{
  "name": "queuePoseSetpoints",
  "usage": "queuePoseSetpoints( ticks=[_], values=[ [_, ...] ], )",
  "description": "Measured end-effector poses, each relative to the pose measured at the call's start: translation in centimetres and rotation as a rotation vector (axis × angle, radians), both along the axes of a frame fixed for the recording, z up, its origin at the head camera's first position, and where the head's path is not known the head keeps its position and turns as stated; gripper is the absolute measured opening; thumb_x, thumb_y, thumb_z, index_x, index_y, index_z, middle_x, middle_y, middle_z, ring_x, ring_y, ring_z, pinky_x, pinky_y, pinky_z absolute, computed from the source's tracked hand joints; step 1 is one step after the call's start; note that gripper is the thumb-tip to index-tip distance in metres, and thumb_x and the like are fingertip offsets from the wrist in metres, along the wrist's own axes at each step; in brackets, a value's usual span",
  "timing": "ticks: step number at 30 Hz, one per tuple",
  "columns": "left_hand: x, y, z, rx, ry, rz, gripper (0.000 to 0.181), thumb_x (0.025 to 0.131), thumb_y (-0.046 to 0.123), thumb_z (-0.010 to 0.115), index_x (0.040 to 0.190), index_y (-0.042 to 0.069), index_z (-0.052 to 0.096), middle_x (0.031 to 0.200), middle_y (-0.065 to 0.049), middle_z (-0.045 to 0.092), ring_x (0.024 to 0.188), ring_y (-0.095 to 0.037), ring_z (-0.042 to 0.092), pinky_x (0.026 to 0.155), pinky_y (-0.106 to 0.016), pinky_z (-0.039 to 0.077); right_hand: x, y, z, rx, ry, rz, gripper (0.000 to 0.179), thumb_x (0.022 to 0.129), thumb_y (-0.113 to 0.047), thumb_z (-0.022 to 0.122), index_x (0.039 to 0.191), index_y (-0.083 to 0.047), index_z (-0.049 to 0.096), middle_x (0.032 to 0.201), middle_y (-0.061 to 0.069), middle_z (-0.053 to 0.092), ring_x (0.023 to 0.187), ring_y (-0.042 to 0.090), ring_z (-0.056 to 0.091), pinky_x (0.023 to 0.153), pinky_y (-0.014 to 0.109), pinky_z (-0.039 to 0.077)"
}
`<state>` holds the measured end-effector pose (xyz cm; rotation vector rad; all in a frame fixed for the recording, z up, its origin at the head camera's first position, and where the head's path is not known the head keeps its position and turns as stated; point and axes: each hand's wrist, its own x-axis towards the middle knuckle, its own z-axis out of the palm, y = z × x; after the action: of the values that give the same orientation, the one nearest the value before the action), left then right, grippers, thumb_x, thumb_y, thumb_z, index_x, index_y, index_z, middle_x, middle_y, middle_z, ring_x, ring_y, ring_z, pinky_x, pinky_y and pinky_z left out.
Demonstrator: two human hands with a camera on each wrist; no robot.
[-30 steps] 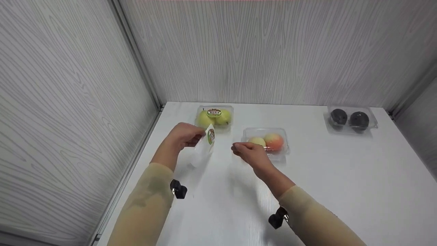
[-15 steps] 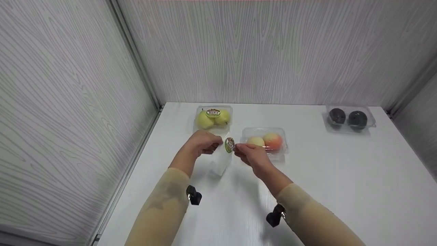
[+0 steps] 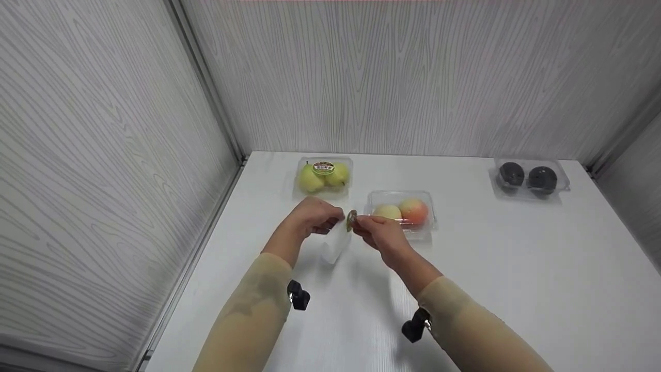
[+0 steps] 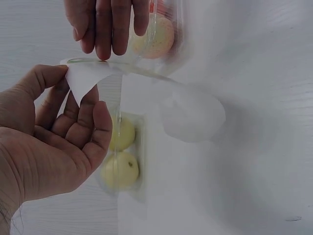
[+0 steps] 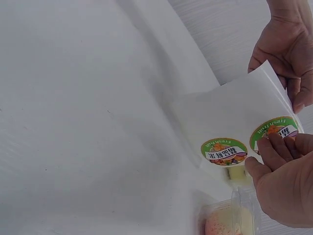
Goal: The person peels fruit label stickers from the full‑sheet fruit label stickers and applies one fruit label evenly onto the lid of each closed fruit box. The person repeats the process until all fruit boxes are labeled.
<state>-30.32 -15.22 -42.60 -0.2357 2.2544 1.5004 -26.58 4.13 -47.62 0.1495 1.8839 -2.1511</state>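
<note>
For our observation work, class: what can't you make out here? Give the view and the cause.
Lower part of one sticker: right wrist view, covered by the right hand.
Rest of the box of reddish fruit: right wrist view, cut off by the bottom edge.
Stickered side of the white sheet: left wrist view, turned mostly away from the camera.
Wording on the label over the pears: head view, too small to read.
</note>
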Motion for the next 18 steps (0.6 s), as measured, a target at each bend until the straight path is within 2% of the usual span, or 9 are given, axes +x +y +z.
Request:
queuePoseSetpoints(
  ticks=[10,18],
  values=[
    [-0.02,0.54,-0.33,0.055,-0.006,-0.027,0.013,0.085,0.013,0.075,0.072,0.010,0.074,0.072,0.000,0.067,0.069,-0.014,0.061,0.072,-0.031,0.055,0.15,-0.19,-0.15,-0.004,0.010,-0.035,0.032,0.105,-0.015,0.065,0.127,0.007,0.072,0.121,0.019,0.076,0.128,0.039,0.065,0.116,0.052,0.043],
    [0.27,0.79,-0.75,0.061,-0.005,-0.036,0.011,0.085,0.014,0.075,0.074,0.009,0.076,0.074,-0.001,0.070,0.069,-0.014,0.064,0.070,-0.030,0.056,0.25,-0.17,-0.37,-0.003,0.007,-0.041,0.031,0.105,-0.014,0.064,0.127,0.006,0.072,0.120,0.018,0.076,0.126,0.038,0.067,0.115,0.051,0.044]
  ],
)
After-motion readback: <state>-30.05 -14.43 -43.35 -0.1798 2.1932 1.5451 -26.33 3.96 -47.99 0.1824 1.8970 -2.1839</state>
